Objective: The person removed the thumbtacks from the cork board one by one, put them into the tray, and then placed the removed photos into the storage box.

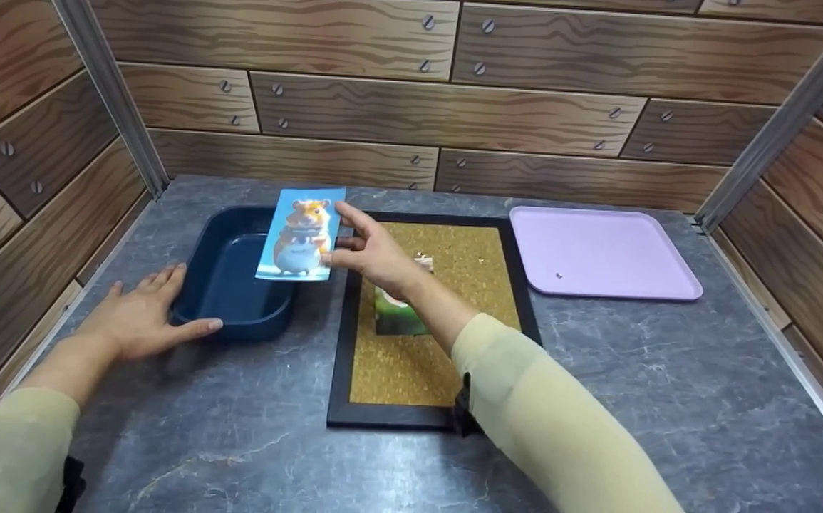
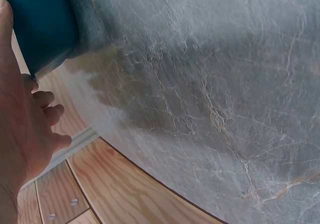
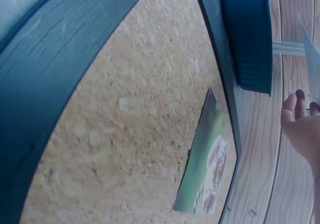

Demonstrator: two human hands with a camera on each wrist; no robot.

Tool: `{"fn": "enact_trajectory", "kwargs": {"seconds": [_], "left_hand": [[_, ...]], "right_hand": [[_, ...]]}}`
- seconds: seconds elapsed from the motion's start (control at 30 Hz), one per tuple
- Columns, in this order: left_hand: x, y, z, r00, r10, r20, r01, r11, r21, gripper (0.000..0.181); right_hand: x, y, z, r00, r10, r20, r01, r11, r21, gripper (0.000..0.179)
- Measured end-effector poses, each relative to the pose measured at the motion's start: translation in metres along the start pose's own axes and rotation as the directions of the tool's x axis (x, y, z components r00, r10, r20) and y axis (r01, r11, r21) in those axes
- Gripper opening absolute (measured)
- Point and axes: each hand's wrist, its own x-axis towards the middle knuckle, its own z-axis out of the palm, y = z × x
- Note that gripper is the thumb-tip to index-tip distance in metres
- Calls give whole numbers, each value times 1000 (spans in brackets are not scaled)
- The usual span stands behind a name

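My right hand [image 1: 382, 260] pinches the right edge of a blue picture card [image 1: 302, 235] with a cartoon hamster on it. The card hangs over the right side of a dark blue plastic basin [image 1: 236, 329]. In the right wrist view only a thin slice of the card [image 3: 312, 66] shows beyond the fingers. My left hand [image 1: 137, 313] lies against the basin's left side, its fingers spread and the thumb along the near wall. Beneath my right forearm, a green picture card [image 1: 393, 320] rests on a cork board [image 1: 411, 370] with a black frame; the arm hides part of it.
A lilac tray [image 1: 603, 249] stands right of the cork board, with a tiny shiny piece [image 1: 559, 275] near its front left. Wood-patterned walls [image 1: 354, 107] enclose the grey marbled table [image 1: 254, 442] at the back and both sides.
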Motion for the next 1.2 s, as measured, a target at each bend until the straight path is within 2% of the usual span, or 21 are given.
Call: {"fn": "enact_trajectory", "kwargs": {"seconds": [0.6,0.97,1.2], "left_hand": [[5,5,-1,1000,13,12,-13,1000,-28,124],[5,3,-2,1000,9,22,-8,1000,-25,124],[0,-3,-1,1000,-3,24,3,1000,-28,123]], "right_hand": [[3,15,13,999,34,17,-33,998,-53,91],[7,25,27,998,44,-37,-49,990,-133,91],[13,31,35,999,34,-22,-38,979,-198,89]]}}
